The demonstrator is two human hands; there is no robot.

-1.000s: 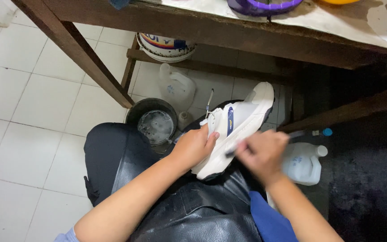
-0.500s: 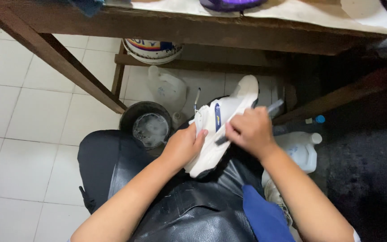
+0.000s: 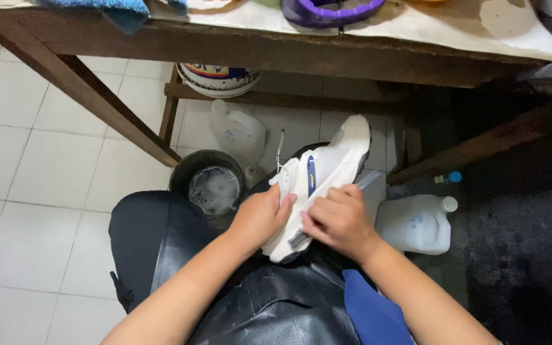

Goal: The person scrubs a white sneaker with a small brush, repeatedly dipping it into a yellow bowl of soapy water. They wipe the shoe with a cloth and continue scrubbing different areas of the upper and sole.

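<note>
A wooden table (image 3: 327, 54) is spanning the top of the view, its pale top carrying a purple ring-shaped object (image 3: 330, 9) near the middle of the far edge and a blue cloth (image 3: 107, 9) hanging over the left end. A slanted wooden leg (image 3: 91, 96) is running down from the table's left corner to the white tiled floor (image 3: 39, 160). Under the table, a patterned bowl (image 3: 218, 76) is resting on the lower cross rail.

A black apron (image 3: 276, 306) is covering the person's lap at the bottom centre, with a blue cloth patch (image 3: 372, 313) lying on its right side.

On the floor below the table's front edge, a translucent plastic jug (image 3: 416, 223) is lying to the right of the lap, and a second jug (image 3: 237, 131) is standing farther back, left of centre. A dark round bucket (image 3: 209, 182) holding soapy water is sitting just beside the left knee.

A white sneaker (image 3: 321, 176) with a blue side mark is lying tilted over the lap, toe pointing toward the table's underside, heel near the apron.

The left hand (image 3: 260, 217) is gripping the sneaker's left side, fingers curled around the upper. The right hand (image 3: 340, 220) is closed around a small brush (image 3: 301, 237), whose dark end is touching the sneaker near the heel; the handle is mostly hidden inside the fist.
</note>
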